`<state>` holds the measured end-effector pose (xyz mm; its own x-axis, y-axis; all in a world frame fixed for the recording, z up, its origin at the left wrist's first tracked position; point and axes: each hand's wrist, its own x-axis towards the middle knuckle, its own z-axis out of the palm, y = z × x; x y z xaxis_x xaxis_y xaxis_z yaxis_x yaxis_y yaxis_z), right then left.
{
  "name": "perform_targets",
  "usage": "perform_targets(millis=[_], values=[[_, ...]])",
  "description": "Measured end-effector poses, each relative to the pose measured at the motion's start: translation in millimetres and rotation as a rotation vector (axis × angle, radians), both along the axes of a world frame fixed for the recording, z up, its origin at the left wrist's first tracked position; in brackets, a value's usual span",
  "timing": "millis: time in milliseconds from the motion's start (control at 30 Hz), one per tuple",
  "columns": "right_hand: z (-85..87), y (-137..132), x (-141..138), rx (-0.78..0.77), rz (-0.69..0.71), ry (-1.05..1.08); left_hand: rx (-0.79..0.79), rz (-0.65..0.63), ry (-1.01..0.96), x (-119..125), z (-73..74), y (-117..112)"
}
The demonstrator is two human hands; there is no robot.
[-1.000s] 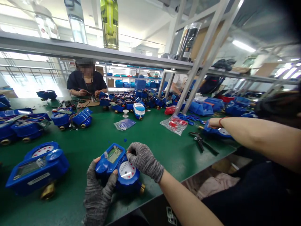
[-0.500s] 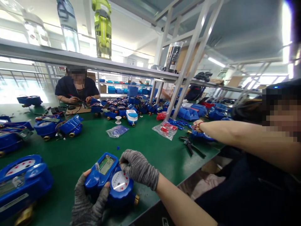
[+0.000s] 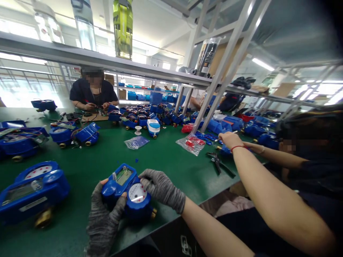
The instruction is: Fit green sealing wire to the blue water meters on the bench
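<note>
A blue water meter with a small display window and a round white dial rests near the table's front edge. Its brass end points right. My left hand, in a grey fingerless glove, is wrapped around the meter's left part, thumb on the front. My right hand, gloved alike, is closed in a pinch at the meter's upper right side, beside the dial. Whatever sits between those fingertips is hidden. A tiny blue piece lies on the table behind the meter.
Another blue meter stands at the left. Pliers, a bag of red parts and a clear bag lie beyond. A co-worker's arm reaches in from the right. Bottles stand on the shelf.
My view has shifted slightly. My hands stay on the meter in nearly the same pose. At the right, the co-worker leans lower, and both of their forearms now show.
</note>
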<state>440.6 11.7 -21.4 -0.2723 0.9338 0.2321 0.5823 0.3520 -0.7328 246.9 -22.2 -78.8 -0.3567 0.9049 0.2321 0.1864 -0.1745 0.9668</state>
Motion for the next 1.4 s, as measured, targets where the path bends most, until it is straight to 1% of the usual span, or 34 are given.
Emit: perform_targets(millis=[67, 133, 200, 233, 333, 467, 567, 633, 667, 733, 800, 867, 933, 1000, 1133, 1267, 1400], values=[[-9.1, 10.9, 0.4, -0.180, -0.031, 0.249, -0.007, -0.009, -0.018, -1.0, -2.1, -1.4], [-18.7, 22.3, -1.8, -0.342, -0.052, 0.408, -0.009, -0.020, -0.039, -1.2, -2.2, -2.7], [-25.4, 30.9, -5.3, -0.462, -0.006, 0.508, 0.008, -0.024, -0.033, -1.0, -1.6, -3.2], [-27.3, 33.6, -7.0, -0.496, 0.028, 0.555, 0.016, -0.021, -0.024, -0.9, -1.5, -3.0], [-28.7, 36.5, -10.6, -0.508, 0.095, 0.654, 0.010, -0.005, 0.000, -0.6, -1.6, -1.8], [-30.0, 33.4, -11.3, -0.477, 0.129, 0.694, 0.006, -0.001, 0.013, 0.5, -0.2, -0.9], [-34.5, 34.7, -8.8, -0.509, 0.149, 0.727, -0.006, 0.001, 0.021, 1.1, 2.8, -2.1], [-38.9, 42.6, -5.8, -0.560, 0.161, 0.672, -0.033, 0.003, 0.016, 0.8, 3.6, -3.7], [-41.5, 49.5, -4.0, -0.554, 0.148, 0.584, -0.048, 0.005, 0.010, 0.6, 3.3, -4.6], [-47.3, 69.2, -0.6, -0.458, 0.040, 0.328, -0.070, 0.017, -0.010, 0.1, 1.3, -6.5], [-54.2, 93.8, 1.2, -0.305, -0.127, 0.104, -0.079, 0.034, -0.028, -0.3, -0.9, -8.3], [-61.9, 117.8, 0.1, -0.210, -0.260, -0.021, -0.082, 0.051, -0.031, -0.2, -1.5, -10.0], [-69.5, 136.3, -3.7, -0.171, -0.326, -0.109, -0.090, 0.065, -0.023, 0.2, -0.4, -11.3], [-75.8, 147.7, -8.7, -0.146, -0.358, -0.204, -0.093, 0.063, -0.023, 0.8, 0.7, -12.1], [-80.8, 156.1, -15.9, -0.120, -0.357, -0.349, -0.090, 0.054, -0.038, 1.5, 0.6, -11.6], [-77.7, 157.2, -20.4, -0.097, -0.355, -0.456, -0.120, 0.062, -0.032, 2.1, 3.6, -10.9], [-72.6, 152.1, -23.7, -0.098, -0.363, -0.544, -0.143, 0.045, -0.042, 2.9, 7.8, -12.6]])
